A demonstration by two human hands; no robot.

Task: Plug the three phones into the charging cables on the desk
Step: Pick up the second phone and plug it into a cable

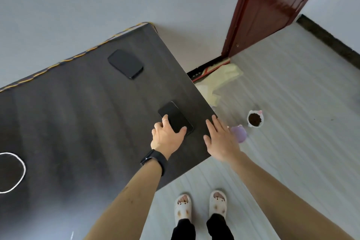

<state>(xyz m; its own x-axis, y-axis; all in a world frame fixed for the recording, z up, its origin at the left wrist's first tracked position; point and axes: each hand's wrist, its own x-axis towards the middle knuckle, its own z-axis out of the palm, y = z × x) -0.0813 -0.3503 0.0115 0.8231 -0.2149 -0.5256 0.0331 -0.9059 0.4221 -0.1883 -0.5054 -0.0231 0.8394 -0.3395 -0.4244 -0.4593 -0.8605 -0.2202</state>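
Two black phones lie on the dark desk (78, 115). The near phone (174, 116) rests close to the desk's right edge, and my left hand (167, 135) grips its near end, thumb on one side and fingers on the other. My right hand (221, 140) hovers flat, fingers spread, over the desk's right edge, holding nothing. The far phone (125, 63) lies untouched near the back edge. A white cable (18, 169) curls in a loop at the desk's left. A third phone is not in view.
A yellow-and-black braided cord (81, 55) runs along the desk's back edge by the wall. On the floor to the right stand a white pot of soil (255, 119), a purple cup (240, 133), yellow cloths (220, 78) and a red-brown door (272, 6).
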